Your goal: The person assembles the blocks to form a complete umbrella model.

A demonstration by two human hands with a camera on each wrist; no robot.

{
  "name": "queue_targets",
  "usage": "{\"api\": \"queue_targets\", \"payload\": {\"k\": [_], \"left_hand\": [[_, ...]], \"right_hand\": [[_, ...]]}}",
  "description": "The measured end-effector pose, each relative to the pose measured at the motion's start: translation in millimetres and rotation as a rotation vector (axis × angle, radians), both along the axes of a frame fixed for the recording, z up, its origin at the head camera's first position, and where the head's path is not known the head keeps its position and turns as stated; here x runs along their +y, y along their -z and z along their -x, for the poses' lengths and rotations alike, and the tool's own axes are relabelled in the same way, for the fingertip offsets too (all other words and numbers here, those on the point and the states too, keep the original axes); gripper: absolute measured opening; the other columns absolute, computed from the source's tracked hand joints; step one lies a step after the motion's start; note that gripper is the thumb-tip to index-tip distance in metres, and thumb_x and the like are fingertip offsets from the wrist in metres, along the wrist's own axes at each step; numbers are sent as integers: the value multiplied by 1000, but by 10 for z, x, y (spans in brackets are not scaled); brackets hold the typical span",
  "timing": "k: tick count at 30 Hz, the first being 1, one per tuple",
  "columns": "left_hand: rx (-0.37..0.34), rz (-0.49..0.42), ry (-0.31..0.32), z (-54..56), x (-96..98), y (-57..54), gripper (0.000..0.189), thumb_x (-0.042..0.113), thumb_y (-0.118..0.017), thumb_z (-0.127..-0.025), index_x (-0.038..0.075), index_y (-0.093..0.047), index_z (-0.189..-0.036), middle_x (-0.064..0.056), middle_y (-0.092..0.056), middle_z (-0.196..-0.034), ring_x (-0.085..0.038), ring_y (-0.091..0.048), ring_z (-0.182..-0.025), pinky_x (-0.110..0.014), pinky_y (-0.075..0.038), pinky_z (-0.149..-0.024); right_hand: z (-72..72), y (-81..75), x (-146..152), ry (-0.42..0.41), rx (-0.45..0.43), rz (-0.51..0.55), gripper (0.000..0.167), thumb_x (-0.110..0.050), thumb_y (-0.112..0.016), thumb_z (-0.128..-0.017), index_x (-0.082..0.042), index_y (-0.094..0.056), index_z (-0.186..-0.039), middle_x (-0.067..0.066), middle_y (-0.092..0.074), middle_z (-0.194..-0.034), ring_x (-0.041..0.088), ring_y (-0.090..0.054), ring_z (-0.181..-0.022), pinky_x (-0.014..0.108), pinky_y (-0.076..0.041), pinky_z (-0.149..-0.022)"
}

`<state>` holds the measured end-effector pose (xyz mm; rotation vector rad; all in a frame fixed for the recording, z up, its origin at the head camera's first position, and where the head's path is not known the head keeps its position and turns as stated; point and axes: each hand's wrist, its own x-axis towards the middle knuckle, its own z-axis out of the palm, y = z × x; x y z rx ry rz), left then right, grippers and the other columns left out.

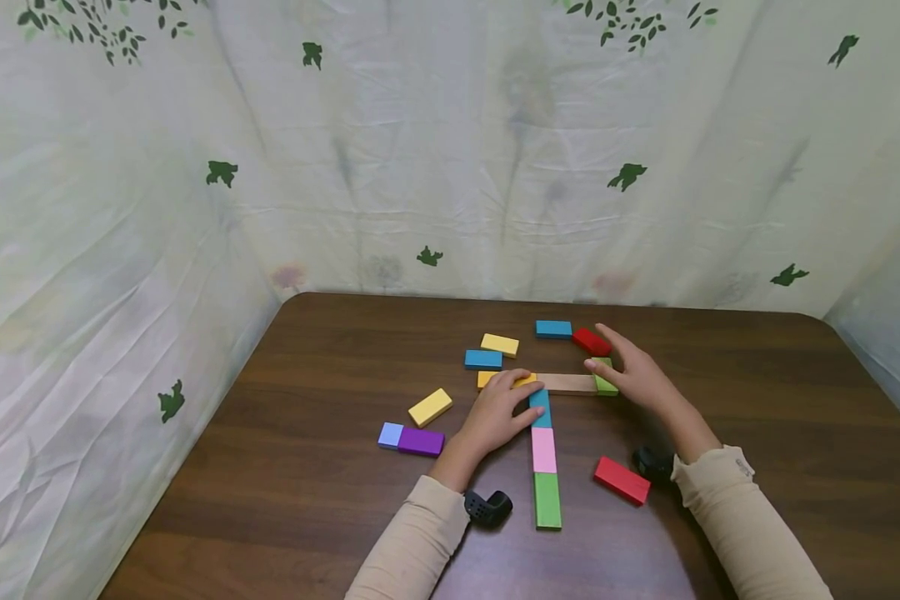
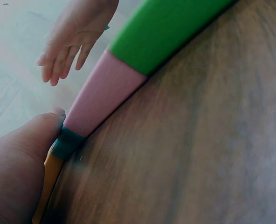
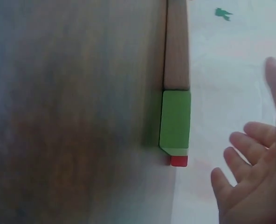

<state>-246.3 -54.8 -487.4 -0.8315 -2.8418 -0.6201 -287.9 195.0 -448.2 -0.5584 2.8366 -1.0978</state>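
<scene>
My left hand (image 1: 492, 411) reaches over the junction of a row of blocks, fingers lying over the orange block (image 1: 526, 380) and thumb against the blue block (image 1: 541, 408). In the left wrist view the thumb (image 2: 40, 130) lies alongside that blue block's end. Below it, a pink block (image 1: 543, 450) and a green block (image 1: 547, 500) continue the straight column. My right hand (image 1: 636, 372) is spread beside the light green block (image 1: 605, 377), which stands at the end of the tan plank (image 1: 567, 383). In the right wrist view its fingers are apart and hold nothing.
A red block (image 1: 591, 341) and a blue block (image 1: 553, 329) lie beyond the light green one. Left are yellow blocks (image 1: 431, 407), another blue block (image 1: 483, 360) and a purple block (image 1: 421, 442). A red block (image 1: 622, 481) lies near the right wrist. Cloth (image 1: 450, 167) hangs behind the table.
</scene>
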Motion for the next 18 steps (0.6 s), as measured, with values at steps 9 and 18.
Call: {"api": "queue_targets", "payload": {"k": [9,18], "left_hand": [[12,-5,4,-11,4,-11,44,43,-51,-89,23,-51,-129,-3,-42,-131,-19,-33,-122,-36,-29,-99],[21,-9,7,-23,-1,-27,44,43,-51,-89,23,-52,-128,-3,-42,-131,-19,-34,-122,-35,-29,-99]], "right_hand": [[-67,125,49,3,-3,14,80,-43,-60,-83,-6,-22,-142,20,-24,-142,40,-22,-127,58,-23,-96],[-89,245,55,20,6,22,77,-42,-60,-83,-6,-25,-142,23,-27,-140,41,-25,-125,57,-24,-96]]}}
